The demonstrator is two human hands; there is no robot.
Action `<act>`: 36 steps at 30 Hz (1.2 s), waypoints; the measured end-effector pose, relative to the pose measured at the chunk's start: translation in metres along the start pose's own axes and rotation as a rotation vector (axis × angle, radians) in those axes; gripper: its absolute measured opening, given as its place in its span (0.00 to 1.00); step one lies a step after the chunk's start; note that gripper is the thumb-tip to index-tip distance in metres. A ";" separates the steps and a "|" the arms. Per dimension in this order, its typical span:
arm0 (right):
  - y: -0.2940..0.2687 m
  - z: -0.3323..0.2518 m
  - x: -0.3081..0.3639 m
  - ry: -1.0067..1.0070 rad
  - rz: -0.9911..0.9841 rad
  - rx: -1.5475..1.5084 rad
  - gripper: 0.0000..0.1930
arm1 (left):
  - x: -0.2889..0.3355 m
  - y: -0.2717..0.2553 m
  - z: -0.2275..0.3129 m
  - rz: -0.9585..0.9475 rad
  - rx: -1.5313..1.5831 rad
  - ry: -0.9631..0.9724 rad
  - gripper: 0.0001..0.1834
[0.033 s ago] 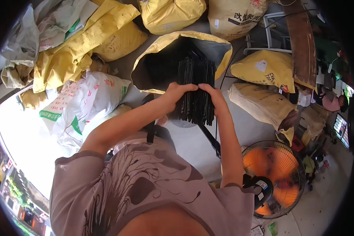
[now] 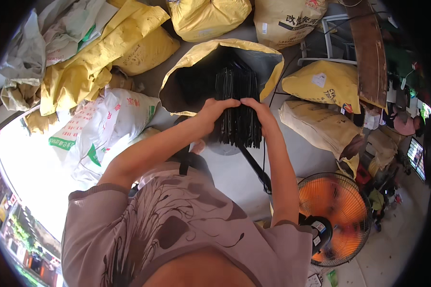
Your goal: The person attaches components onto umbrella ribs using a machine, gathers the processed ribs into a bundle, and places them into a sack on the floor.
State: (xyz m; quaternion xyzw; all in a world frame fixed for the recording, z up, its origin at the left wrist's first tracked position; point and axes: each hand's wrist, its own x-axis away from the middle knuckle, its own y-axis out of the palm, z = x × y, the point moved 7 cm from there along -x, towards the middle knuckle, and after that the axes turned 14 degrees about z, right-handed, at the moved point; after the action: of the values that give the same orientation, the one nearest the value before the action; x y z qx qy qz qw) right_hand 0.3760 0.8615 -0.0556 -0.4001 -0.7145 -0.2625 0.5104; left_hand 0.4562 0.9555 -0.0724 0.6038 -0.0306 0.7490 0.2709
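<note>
A thick stack of thin, flat black pieces (image 2: 239, 126) is gripped from both sides, its exact kind unclear. My left hand (image 2: 216, 114) is closed on its left side, thumb across the near face. From the right, my right hand (image 2: 259, 117) clasps it too, and the two thumbs almost meet in the middle. The fingers behind the stack are hidden. Just beyond my hands stands a wide-open yellow sack (image 2: 179, 60) with a grey lining. The stack's upper end overlaps the sack's mouth. Dark contents show inside, too shadowed to make out.
A fan (image 2: 335, 217) with orange blades stands close to my right elbow. Filled yellow sacks (image 2: 208, 19) surround the open one, and white sacks (image 2: 112, 124) lie to the left. At the right are a brown sack (image 2: 318, 126) and a wooden board (image 2: 370, 57).
The stack's upper end has tipped very slightly left. Both hands keep their hold in nearly the same place.
</note>
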 end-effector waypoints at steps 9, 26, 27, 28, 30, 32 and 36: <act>0.056 -0.035 -0.162 -0.198 -0.098 0.585 0.20 | -0.131 -0.051 0.002 0.228 0.307 -0.169 0.19; 0.087 0.003 -0.209 -0.489 0.406 1.511 0.38 | -0.304 -0.240 -0.107 0.527 -0.583 0.051 0.29; 0.089 0.005 -0.197 -0.501 0.335 1.484 0.36 | -0.306 -0.240 -0.107 0.518 -0.672 0.079 0.29; 0.091 0.007 -0.183 -0.514 0.265 1.455 0.35 | -0.309 -0.239 -0.106 0.507 -0.760 0.108 0.30; 0.098 0.008 -0.153 -0.614 0.245 1.356 0.32 | -0.310 -0.242 -0.101 0.495 -0.932 0.173 0.31; 0.096 0.004 -0.119 -0.709 0.240 1.258 0.29 | -0.309 -0.239 -0.093 0.466 -1.103 0.243 0.32; 0.065 0.004 -0.049 -0.844 0.286 0.577 0.20 | -0.269 -0.202 -0.078 0.395 -1.348 0.367 0.33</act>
State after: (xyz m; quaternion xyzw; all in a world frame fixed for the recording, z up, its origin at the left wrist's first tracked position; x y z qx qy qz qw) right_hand 0.4361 0.8853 -0.1050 -0.4077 -0.8393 0.2009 0.2983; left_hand 0.5103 1.0576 -0.3976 0.1535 -0.5482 0.6914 0.4448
